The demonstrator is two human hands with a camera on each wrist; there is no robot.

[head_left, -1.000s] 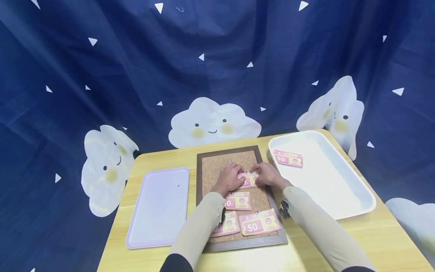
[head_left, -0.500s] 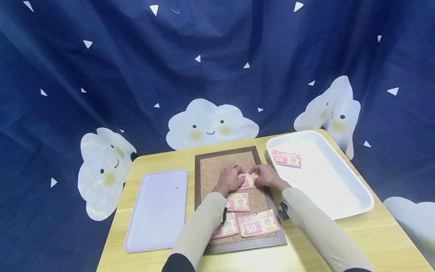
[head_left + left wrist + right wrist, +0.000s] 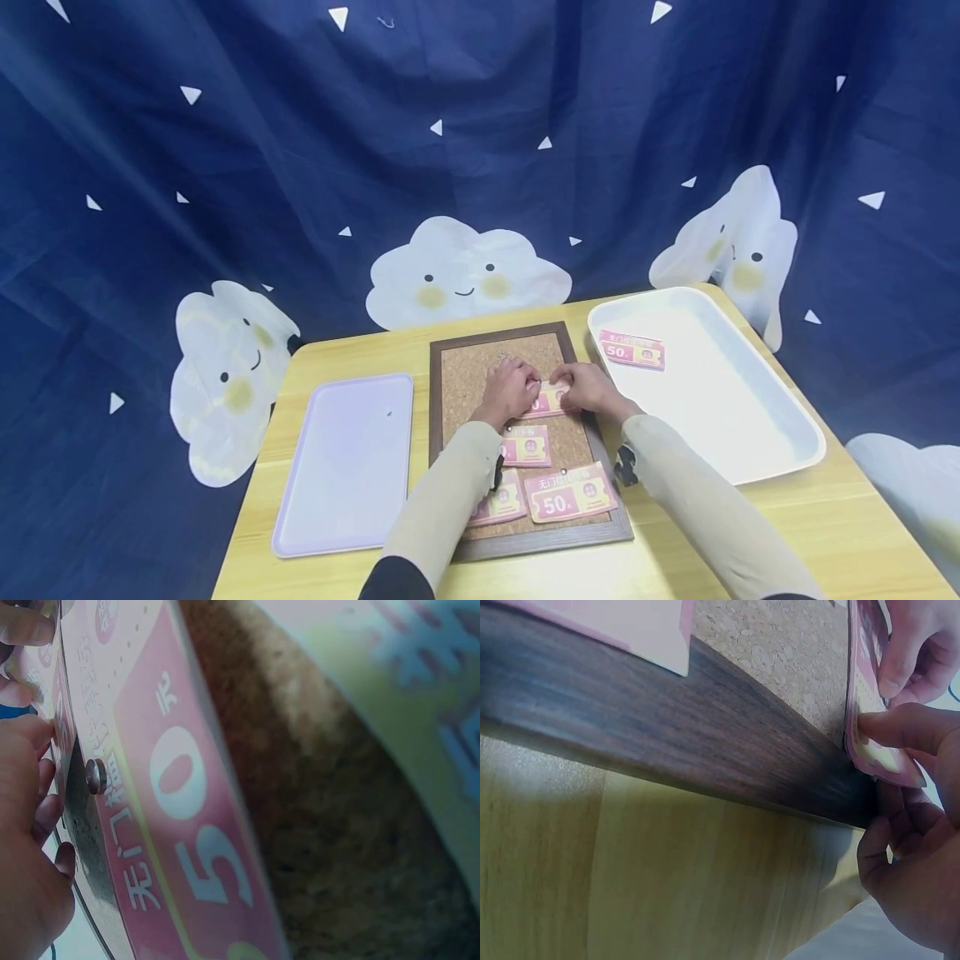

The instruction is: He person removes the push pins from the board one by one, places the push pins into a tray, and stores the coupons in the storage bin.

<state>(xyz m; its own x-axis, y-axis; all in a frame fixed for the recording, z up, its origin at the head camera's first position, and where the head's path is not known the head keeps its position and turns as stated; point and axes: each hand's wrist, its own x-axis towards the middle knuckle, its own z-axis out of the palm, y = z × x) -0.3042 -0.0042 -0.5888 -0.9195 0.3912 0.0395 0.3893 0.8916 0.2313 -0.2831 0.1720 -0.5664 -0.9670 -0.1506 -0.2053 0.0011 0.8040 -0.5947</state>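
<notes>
1. Two hands meet on a pink coupon (image 3: 550, 398) at the far middle of the cork board (image 3: 468, 367).
2. Left hand (image 3: 512, 389) curls its fingers onto the coupon's left end.
3. Right hand (image 3: 590, 387) pinches its right edge.
4. Another coupon (image 3: 632, 350) lies in the white tray (image 3: 757, 433), right.

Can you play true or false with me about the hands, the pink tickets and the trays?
1. Both hands are on one pink ticket on the cork board. True: left hand, right hand.
2. The white tray holds no ticket. False: one lies in its far corner.
3. The purple tray holds three tickets. False: none lie there.
4. The nearest ticket reads 50. True.
5. The cork board lies between the two trays. True.
</notes>
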